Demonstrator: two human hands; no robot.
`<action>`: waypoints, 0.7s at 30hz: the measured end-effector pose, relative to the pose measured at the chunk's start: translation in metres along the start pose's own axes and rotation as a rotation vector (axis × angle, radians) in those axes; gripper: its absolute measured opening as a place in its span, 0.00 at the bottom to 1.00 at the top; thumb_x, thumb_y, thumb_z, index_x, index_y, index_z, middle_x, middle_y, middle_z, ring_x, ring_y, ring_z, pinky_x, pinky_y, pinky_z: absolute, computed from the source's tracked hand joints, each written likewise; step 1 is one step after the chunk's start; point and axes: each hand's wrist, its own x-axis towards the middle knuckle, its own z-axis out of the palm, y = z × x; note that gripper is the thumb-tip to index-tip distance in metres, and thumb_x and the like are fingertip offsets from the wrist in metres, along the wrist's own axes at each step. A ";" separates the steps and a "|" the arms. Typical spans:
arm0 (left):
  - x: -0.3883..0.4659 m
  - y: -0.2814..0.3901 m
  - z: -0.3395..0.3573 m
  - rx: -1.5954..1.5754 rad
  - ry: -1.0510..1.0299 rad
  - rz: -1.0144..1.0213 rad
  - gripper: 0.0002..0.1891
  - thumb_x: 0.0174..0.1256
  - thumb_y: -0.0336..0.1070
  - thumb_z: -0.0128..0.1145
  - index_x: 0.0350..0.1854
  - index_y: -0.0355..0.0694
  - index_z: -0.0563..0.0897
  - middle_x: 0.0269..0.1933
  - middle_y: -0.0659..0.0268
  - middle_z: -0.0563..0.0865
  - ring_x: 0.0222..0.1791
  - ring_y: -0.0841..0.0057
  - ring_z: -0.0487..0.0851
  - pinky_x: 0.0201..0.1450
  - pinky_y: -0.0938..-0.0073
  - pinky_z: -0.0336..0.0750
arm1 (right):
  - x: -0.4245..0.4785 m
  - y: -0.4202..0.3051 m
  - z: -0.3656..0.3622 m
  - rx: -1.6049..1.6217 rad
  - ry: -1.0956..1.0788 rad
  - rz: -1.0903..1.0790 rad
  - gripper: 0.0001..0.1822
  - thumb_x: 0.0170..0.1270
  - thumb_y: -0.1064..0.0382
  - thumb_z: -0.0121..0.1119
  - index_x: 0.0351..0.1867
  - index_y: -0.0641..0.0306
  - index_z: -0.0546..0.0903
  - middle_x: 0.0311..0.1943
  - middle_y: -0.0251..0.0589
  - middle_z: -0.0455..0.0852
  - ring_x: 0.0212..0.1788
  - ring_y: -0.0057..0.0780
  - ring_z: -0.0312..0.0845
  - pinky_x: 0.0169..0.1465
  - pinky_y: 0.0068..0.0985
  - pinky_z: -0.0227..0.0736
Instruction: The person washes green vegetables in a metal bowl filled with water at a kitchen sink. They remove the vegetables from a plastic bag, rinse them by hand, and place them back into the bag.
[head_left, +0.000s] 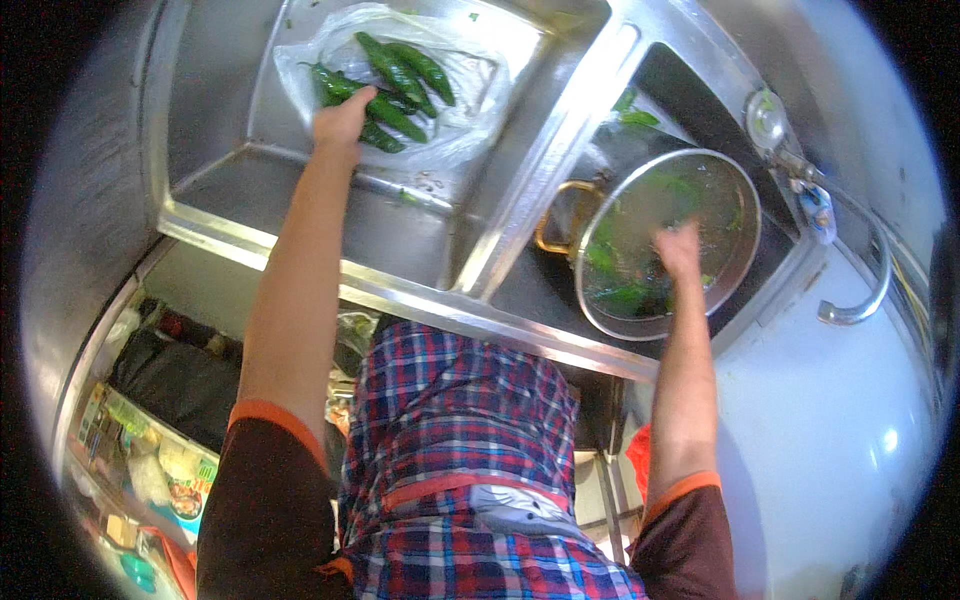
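Observation:
Over in the left sink basin, my left hand (343, 120) has its thumb across several long green chili peppers (397, 82); its other fingers are hidden behind them. The wet, glossy peppers lie on a clear plastic bag (476, 112) spread in the basin. My right hand (679, 244) reaches into a large round metal pot (587, 296) in the right basin, its fingers blurred under cloudy water. Green leaves or pieces (626, 296) float in that water. One brass-coloured handle (551, 217) shows on the pot's left side.
A metal divider (551, 161) separates the two basins (300, 199). Beyond the pot lie more green leaves (637, 118). A curved metal faucet (881, 277) extends at the right, above a pale smooth surface (817, 420). Packages (176, 480) sit below the sink at left.

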 end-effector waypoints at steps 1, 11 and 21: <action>-0.012 0.002 0.004 0.053 -0.021 0.028 0.51 0.52 0.49 0.83 0.71 0.16 0.73 0.66 0.45 0.86 0.62 0.57 0.86 0.65 0.57 0.80 | 0.015 0.026 0.009 -0.129 0.086 0.008 0.40 0.53 0.57 0.74 0.64 0.80 0.73 0.62 0.69 0.83 0.66 0.57 0.81 0.73 0.43 0.71; -0.357 0.016 0.103 -0.015 -1.051 0.393 0.22 0.79 0.29 0.62 0.72 0.35 0.75 0.56 0.57 0.88 0.56 0.73 0.87 0.64 0.70 0.82 | -0.034 -0.008 0.002 0.678 0.159 -0.260 0.32 0.47 0.66 0.81 0.58 0.65 0.84 0.47 0.43 0.93 0.49 0.33 0.88 0.55 0.33 0.83; -0.311 -0.027 0.292 0.134 -0.755 0.285 0.23 0.52 0.38 0.80 0.48 0.32 0.87 0.43 0.58 0.93 0.41 0.71 0.91 0.49 0.66 0.85 | -0.088 -0.037 -0.003 0.354 0.216 -0.329 0.52 0.48 0.61 0.83 0.76 0.69 0.67 0.63 0.63 0.83 0.65 0.57 0.82 0.69 0.44 0.76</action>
